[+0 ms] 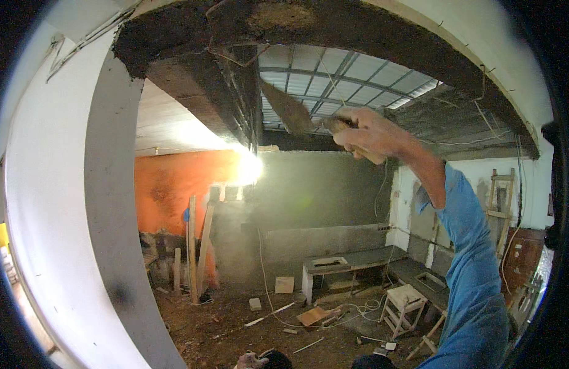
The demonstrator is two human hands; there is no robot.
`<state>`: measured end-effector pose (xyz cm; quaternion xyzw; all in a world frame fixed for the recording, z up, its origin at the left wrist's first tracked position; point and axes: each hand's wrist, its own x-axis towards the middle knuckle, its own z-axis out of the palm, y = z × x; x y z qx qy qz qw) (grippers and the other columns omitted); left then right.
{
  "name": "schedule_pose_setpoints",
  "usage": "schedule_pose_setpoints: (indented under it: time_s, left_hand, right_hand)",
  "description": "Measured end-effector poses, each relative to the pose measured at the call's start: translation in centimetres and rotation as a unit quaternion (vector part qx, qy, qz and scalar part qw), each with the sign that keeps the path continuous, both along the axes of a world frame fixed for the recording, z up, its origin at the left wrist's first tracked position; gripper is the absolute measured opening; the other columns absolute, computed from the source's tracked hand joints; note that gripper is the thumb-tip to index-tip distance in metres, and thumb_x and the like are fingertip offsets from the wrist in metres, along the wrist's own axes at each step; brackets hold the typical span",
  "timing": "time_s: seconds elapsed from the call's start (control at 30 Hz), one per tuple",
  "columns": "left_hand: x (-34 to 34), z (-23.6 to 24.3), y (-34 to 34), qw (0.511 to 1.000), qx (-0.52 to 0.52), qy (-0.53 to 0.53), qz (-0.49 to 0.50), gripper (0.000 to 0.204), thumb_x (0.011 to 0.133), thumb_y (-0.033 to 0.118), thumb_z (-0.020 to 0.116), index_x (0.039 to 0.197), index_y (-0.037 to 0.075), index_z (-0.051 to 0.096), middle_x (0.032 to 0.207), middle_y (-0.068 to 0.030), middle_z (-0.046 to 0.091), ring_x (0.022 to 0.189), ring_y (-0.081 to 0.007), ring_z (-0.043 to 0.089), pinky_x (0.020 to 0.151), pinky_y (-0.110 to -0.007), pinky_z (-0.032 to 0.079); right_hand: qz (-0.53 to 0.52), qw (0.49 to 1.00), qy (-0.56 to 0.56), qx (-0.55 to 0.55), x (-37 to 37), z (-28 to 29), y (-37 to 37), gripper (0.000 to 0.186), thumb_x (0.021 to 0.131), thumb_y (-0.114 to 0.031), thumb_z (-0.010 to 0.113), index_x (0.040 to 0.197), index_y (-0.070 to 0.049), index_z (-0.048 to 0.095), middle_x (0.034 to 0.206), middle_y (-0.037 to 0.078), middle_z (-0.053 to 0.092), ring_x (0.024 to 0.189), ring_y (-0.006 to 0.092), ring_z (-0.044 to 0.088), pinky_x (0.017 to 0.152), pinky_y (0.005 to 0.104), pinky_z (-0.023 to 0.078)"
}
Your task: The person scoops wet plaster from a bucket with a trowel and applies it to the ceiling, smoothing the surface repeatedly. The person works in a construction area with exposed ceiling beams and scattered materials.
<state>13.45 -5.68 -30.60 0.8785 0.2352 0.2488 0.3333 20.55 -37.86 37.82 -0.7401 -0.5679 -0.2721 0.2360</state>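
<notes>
My right hand (370,135) is raised on a blue-sleeved arm, fingers wrapped round the handle of a trowel. The dirty metal blade (290,111) points up and left, just below a dark, rough concrete beam (315,27) in the head view; whether it touches anything is unclear. At the bottom edge, only a small part of my left hand (249,361) shows, and what it holds, if anything, cannot be made out.
A white pillar (63,203) stands close on my left. Planks (193,246) lean near an orange wall (161,190). Concrete counters (364,258), a wooden stool (401,301) and a ladder (500,212) are at the right. Debris and cables (321,317) lie on the floor.
</notes>
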Motion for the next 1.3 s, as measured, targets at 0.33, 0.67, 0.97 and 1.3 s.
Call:
schedule_pose_setpoints:
  time_s: [0.33,0.67,0.97,1.3]
  left_hand:
    - [0.8,0.5,-2.1,0.999,0.019,-0.035,-0.030,0.035,0.065,0.040,0.072,0.081,0.008,0.071,0.081,-0.0181,0.068,0.079,-0.0359,0.066,0.071,-0.044,0.052]
    - [1.4,1.3,-2.6,0.996,-0.067,0.019,-0.056,0.035,0.066,0.041,0.074,0.079,0.008,0.071,0.079,-0.0183,0.068,0.076,-0.0342,0.067,0.068,-0.044,0.053]
    - [4.7,-5.5,-0.5,0.981,-0.046,-0.136,-0.131,0.034,0.066,0.038,0.075,0.072,0.007,0.067,0.068,-0.0169,0.065,0.062,-0.0289,0.063,0.058,-0.040,0.050]
    - [3.4,-3.3,-0.8,0.996,-0.017,-0.056,-0.070,0.034,0.066,0.038,0.074,0.074,0.006,0.068,0.072,-0.0174,0.066,0.066,-0.0341,0.064,0.060,-0.043,0.049]
  right_hand:
    - [-0.212,0.842,-0.471,0.157,-5.3,7.7,3.7,0.042,0.094,-0.035,0.047,0.127,-0.008,0.050,0.100,0.022,0.066,0.093,0.0413,0.064,0.081,0.0527,0.050]
    - [-0.350,0.832,-0.415,0.109,-3.5,7.5,0.6,0.051,0.097,-0.036,0.048,0.139,-0.009,0.040,0.106,0.021,0.065,0.100,0.0375,0.062,0.086,0.0513,0.047]
    - [-0.276,0.799,-0.520,0.121,-5.6,6.5,4.4,0.041,0.095,-0.036,0.048,0.125,-0.008,0.048,0.090,0.021,0.067,0.085,0.0401,0.065,0.073,0.0545,0.052]
    - [-0.301,0.782,-0.512,0.189,-1.8,8.9,-2.9,0.049,0.096,-0.040,0.046,0.136,-0.011,0.043,0.096,0.019,0.067,0.089,0.0388,0.065,0.077,0.0530,0.050]
